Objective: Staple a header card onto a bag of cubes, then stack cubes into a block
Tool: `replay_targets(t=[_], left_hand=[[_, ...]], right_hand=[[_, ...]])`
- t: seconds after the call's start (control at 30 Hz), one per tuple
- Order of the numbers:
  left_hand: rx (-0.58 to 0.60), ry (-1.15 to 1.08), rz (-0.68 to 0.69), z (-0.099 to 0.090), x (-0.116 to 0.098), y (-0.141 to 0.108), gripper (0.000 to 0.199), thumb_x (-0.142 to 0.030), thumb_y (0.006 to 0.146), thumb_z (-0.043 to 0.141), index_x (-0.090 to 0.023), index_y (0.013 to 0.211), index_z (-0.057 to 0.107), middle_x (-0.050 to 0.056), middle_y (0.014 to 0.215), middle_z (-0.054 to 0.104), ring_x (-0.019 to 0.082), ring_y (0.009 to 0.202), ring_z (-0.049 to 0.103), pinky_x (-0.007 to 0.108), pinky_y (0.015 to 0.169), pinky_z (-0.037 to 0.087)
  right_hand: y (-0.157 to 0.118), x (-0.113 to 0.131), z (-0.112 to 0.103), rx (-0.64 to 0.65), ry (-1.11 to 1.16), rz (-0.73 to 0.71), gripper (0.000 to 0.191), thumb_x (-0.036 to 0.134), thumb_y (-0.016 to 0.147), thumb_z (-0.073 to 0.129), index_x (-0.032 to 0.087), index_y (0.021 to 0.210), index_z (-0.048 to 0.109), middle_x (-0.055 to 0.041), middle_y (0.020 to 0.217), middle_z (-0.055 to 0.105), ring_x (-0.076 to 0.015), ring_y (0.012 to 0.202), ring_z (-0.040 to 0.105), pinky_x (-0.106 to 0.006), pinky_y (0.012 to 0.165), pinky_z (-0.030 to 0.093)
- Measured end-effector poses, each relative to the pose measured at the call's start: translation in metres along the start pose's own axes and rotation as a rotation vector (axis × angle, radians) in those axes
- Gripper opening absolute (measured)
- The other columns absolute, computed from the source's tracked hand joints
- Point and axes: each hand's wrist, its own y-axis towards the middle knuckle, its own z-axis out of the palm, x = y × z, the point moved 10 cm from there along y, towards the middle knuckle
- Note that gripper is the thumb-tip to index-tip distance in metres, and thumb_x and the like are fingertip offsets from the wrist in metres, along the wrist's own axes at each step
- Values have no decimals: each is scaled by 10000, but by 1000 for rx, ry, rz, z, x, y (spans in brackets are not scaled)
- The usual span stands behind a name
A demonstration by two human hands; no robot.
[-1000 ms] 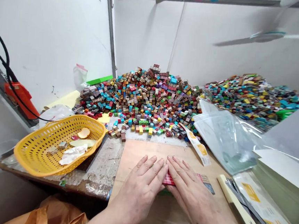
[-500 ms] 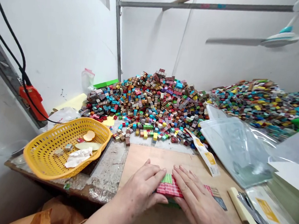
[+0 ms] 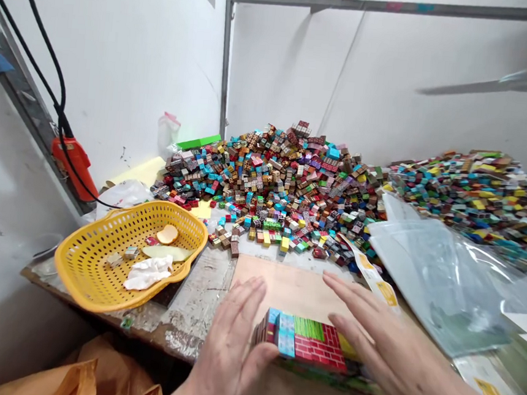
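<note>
A row of small printed blocks (image 3: 319, 349) lies on a pale wooden board (image 3: 293, 280), showing brown, light blue, green and red-brick faces, with some yellow at its right. At the row's left end is my left hand (image 3: 231, 336), its fingers stretched out and its thumb at the block edge. My right hand (image 3: 384, 340) is held over the right part of the row, fingers extended and apart, slightly blurred. It hides that end of the row. Neither hand grips anything.
Behind the board rises a big heap of small coloured blocks (image 3: 275, 174), with a second heap (image 3: 480, 192) farther right. A yellow basket (image 3: 77, 267) holding scraps stands left. Clear plastic bags (image 3: 441, 280) lie right, beside a paper strip (image 3: 368, 271).
Both hands have moved apart from the blocks they were pressing, uncovering more of the row, including light blue faces at its left. The camera view has shifted left.
</note>
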Motion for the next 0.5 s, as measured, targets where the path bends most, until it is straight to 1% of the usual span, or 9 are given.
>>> replay_targets(t=[0.07, 0.1, 0.17, 0.27, 0.3, 0.37, 0.43, 0.5], left_hand=[[-27, 28, -144, -2, 30, -20, 478, -335, 917, 370, -132, 1345, 307, 153, 1279, 488, 210, 1204, 437, 354, 978, 397], [-29, 41, -188, -1, 42, -30, 445, -311, 913, 388, -142, 1323, 345, 141, 1248, 514, 204, 1171, 467, 337, 955, 419], [-24, 59, -247, 3, 63, -47, 395, -277, 905, 413, -154, 1281, 404, 125, 1199, 548, 201, 1124, 503, 331, 928, 444], [-35, 59, -297, 8, 83, -61, 337, -264, 901, 427, -161, 1219, 464, 112, 1122, 589, 200, 1055, 543, 332, 882, 477], [-43, 56, -307, 9, 87, -63, 318, -265, 901, 427, -161, 1197, 480, 109, 1092, 601, 198, 1024, 558, 329, 860, 490], [-56, 54, -297, 10, 90, -62, 287, -264, 902, 424, -156, 1155, 505, 105, 1034, 623, 196, 969, 580, 326, 820, 509], [-56, 64, -242, 12, 85, -59, 272, -250, 901, 426, -144, 1134, 517, 104, 994, 637, 199, 933, 592, 330, 799, 517], [-61, 80, -177, 13, 78, -56, 261, -226, 896, 434, -127, 1119, 524, 105, 962, 648, 203, 902, 600, 337, 784, 523]], right_hand=[[34, -18, 17, 96, 19, 89, 423, 384, 904, 319, 202, 1236, 507, -95, 1223, 566, -239, 1129, 518, -402, 931, 458], [52, -26, 34, 185, 4, 122, 417, 365, 910, 315, 171, 1219, 517, -111, 1214, 567, -240, 1137, 509, -397, 948, 438], [87, -39, 77, 400, -61, 144, 387, 287, 917, 336, 139, 1244, 481, -122, 1252, 530, -215, 1157, 486, -344, 975, 404], [135, -54, 127, 503, -116, 153, 302, 194, 903, 396, 95, 1147, 545, -154, 1140, 587, -203, 1049, 554, -308, 914, 437], [147, -59, 141, 526, -139, 158, 268, 180, 892, 432, 95, 1110, 562, -152, 1106, 598, -205, 1020, 564, -326, 890, 450], [165, -67, 166, 561, -185, 168, 239, 211, 870, 505, 126, 1085, 565, -118, 1109, 586, -204, 995, 564, -371, 854, 463], [175, -75, 182, 579, -223, 183, 265, 265, 857, 539, 157, 1099, 549, -88, 1142, 556, -202, 990, 556, -401, 833, 469], [179, -84, 192, 584, -250, 205, 282, 289, 859, 535, 172, 1115, 538, -82, 1163, 538, -201, 985, 552, -404, 824, 470]])
